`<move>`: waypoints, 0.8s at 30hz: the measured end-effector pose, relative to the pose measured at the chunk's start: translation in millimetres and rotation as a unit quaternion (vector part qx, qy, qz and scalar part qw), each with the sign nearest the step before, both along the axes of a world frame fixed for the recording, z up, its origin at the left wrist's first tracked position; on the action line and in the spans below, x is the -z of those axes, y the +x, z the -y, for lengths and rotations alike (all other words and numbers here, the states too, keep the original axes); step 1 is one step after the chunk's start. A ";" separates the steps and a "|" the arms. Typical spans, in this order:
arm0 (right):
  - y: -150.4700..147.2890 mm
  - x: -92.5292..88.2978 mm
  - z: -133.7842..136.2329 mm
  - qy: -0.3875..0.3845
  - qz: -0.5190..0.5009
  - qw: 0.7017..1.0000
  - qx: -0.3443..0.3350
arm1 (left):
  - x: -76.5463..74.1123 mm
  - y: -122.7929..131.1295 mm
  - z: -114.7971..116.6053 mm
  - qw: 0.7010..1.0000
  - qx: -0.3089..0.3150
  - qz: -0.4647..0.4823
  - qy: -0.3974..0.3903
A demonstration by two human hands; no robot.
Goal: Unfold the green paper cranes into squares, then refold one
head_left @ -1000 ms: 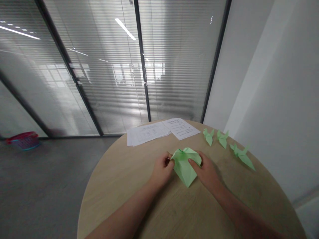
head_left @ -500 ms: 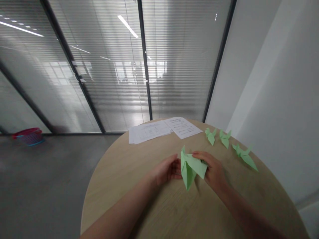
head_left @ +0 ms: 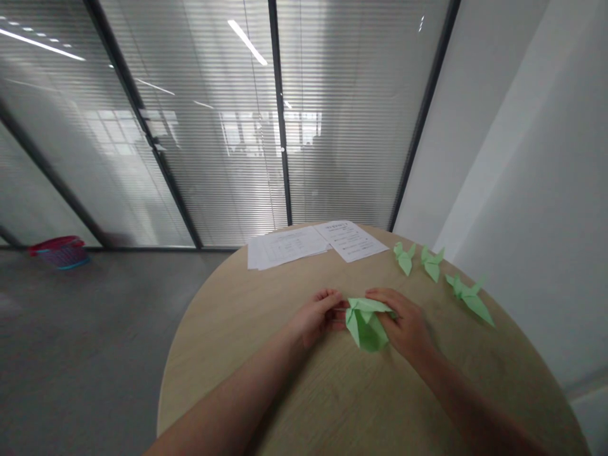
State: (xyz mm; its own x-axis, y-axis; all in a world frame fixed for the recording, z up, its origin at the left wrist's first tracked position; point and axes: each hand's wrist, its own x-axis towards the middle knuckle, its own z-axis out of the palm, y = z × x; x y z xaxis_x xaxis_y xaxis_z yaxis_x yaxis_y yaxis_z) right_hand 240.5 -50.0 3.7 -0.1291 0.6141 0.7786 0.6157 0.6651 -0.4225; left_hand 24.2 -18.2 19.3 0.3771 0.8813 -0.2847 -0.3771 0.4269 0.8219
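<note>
In the head view, a light green paper crane is held just above the wooden table, its folds spread and its hollow underside partly facing me. My right hand grips it from the right, with fingers over the top and the thumb under a wing. At the crane's left end, my left hand has its thumb and curled fingers closed about the tip; part of that hold is hidden. Farther right on the table stand three finished green cranes: a small one, another and a larger one.
White printed sheets lie overlapping at the far edge of the round wooden table. A glass partition with blinds rises behind it, and a white wall stands on the right. A red and blue basket sits on the floor at left.
The held crane has tipped over, so its upright point no longer shows and its wing lies flatter. My left fingers have come up against its left end. The view has shifted slightly.
</note>
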 end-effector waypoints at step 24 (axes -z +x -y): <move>-6.6 -10.9 6.8 -0.066 0.013 0.996 -0.056 | -16.3 -12.8 -7.8 0.990 -0.110 0.073 0.045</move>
